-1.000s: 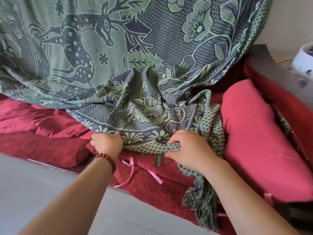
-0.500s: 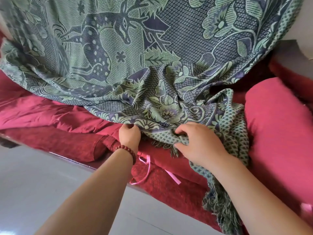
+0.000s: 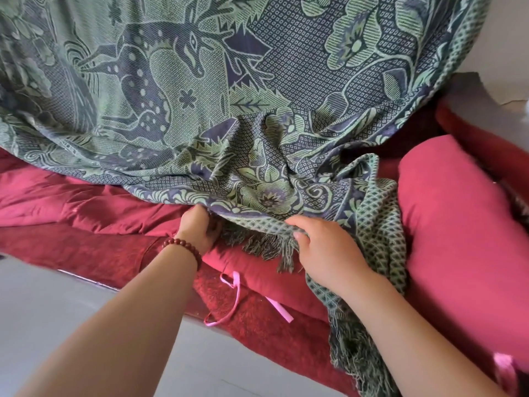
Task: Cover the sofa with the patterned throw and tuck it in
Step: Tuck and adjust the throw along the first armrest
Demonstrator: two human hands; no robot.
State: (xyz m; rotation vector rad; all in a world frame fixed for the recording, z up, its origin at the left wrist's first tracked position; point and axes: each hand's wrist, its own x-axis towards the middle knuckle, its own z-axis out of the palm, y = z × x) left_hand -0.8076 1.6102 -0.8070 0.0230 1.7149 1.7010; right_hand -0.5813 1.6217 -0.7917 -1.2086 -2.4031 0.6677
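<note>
Patterned throw (image 3: 286,81) over red sofa (image 3: 71,247)

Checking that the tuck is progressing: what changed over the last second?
The left hand slid along the hem of the throw toward the right hand and under it, lifting the hem so the fringe shows between them. The right hand keeps pinching the hem; the red bolster stays uncovered.

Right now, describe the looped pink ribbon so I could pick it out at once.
On the red sofa, look at the front edge below the patterned throw. Under the left hand a pink ribbon hangs over the dark red front. It curls into a long loop, unlike the short straight pink strip to its right.
</note>
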